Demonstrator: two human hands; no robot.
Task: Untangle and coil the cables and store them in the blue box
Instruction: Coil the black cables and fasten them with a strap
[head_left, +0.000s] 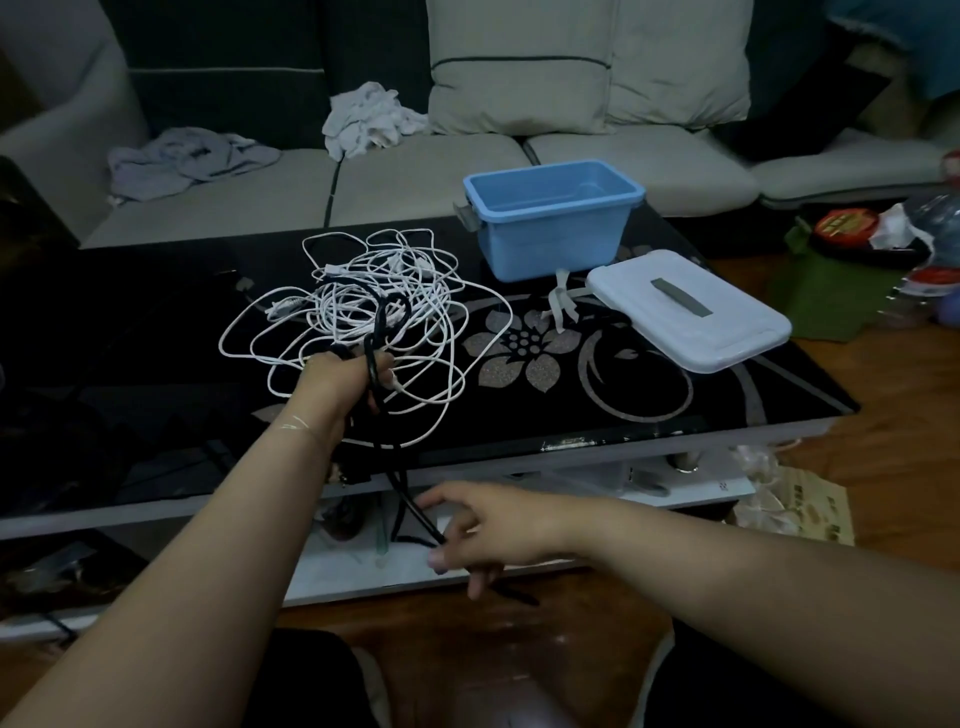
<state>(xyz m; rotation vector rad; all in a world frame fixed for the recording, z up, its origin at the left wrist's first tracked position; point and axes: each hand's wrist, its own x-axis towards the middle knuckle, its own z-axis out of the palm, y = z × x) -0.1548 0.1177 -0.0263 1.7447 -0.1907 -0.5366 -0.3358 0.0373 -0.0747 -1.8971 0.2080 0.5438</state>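
Left hand (343, 376) grips black cable (387, 322) loops; right hand (483, 525) pinches its tail below (white tangle (358, 306) beyond).

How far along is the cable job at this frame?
Early. Done: the blue box stands open and empty, its lid beside it. In hand: the left hand grips loops of the black cable, which the right hand pinches lower down. Left: the white cables lie tangled on the table.

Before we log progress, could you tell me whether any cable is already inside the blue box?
No, the blue box shows only its bare interior.
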